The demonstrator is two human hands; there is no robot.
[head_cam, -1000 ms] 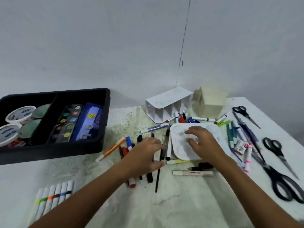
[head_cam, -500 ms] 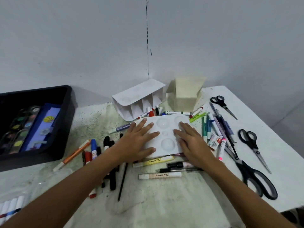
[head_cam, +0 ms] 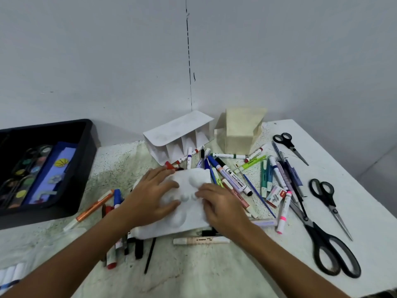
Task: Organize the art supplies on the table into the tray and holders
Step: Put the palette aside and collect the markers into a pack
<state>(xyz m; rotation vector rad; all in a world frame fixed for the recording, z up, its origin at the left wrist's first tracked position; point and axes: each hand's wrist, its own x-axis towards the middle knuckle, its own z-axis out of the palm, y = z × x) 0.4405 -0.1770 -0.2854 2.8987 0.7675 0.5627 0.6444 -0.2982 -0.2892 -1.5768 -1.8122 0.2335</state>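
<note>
Both hands lie on the white paint palette [head_cam: 189, 203], which sits on top of the scattered markers in the middle of the table [head_cam: 214, 276]. From the head view, the left hand [head_cam: 150, 201] rests flat on the palette's left half with its fingers straight and spread, pressing down without curling round anything. At the palette's right edge the right hand [head_cam: 223, 207] is laid over it with fingers extended; whether the thumb hooks under the rim cannot be told.

Left of the palette, well apart, stands the black tray [head_cam: 86, 151], holding a watercolour set [head_cam: 25, 175] and a blue card [head_cam: 49, 175]. An orange marker [head_cam: 90, 209] lies between tray and palette. Behind the palette a white divided holder [head_cam: 178, 134] lies tipped on its side, with a cream box holder [head_cam: 240, 130] just to the holder's right. A whiteboard marker [head_cam: 234, 179] lies just right of the palette, among other pens. A beige Stabilo pen [head_cam: 202, 240] lies just in front of the palette. Farther right of the palette are large black scissors [head_cam: 328, 244], medium scissors [head_cam: 328, 201] and small scissors [head_cam: 290, 147].
</note>
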